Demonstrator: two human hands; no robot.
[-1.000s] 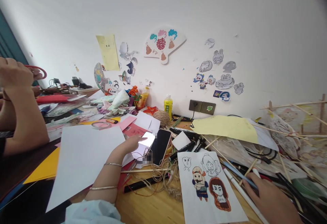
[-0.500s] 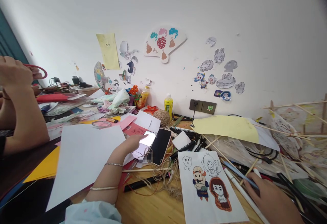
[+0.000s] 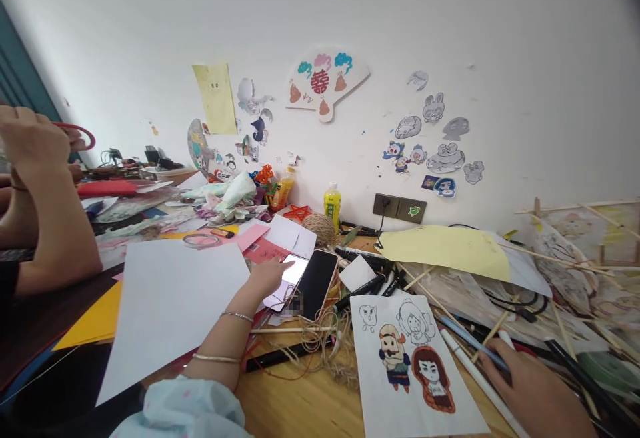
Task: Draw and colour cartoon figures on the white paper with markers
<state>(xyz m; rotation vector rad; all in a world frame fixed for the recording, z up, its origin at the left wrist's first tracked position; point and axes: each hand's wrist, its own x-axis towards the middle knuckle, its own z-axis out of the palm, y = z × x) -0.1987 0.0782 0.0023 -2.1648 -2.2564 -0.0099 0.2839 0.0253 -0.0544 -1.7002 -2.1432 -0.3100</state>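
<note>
Phone [image 3: 296,271], glassy and flat, underlies left fingers [image 3: 275,273], grip unclear; right fingers [image 3: 511,354] hold pen [image 3: 469,337].

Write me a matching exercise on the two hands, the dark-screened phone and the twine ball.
1. Left hand
2. Right hand
3. Dark-screened phone
4. Twine ball

A. Close to the yellow-green bottle
B. At a light-blue pen
C. Finger pointing at the lit phone
D. Just right of the lit phone

Pairs: 1-C; 2-B; 3-D; 4-A

Left hand [image 3: 267,279] points 1 finger forward; right hand [image 3: 543,388] curls.
</note>
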